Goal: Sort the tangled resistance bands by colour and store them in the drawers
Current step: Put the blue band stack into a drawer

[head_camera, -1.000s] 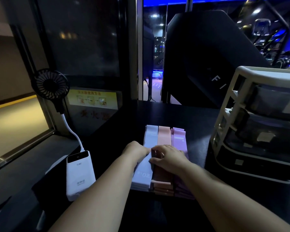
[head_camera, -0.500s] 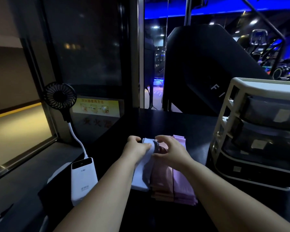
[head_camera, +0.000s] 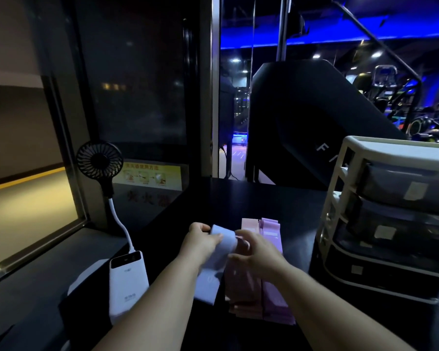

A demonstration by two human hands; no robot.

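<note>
Head view: left hand (head_camera: 200,242) and right hand (head_camera: 259,255) pinch the blue band (head_camera: 224,243) held between them. Its printing is too blurred to read

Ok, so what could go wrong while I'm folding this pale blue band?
The pale blue band lies against the pink bands, so lifting it may drag them askew. The left hand and right hand both grip it while the drawer unit looks closed, so opening a drawer could undo the fold.
</note>
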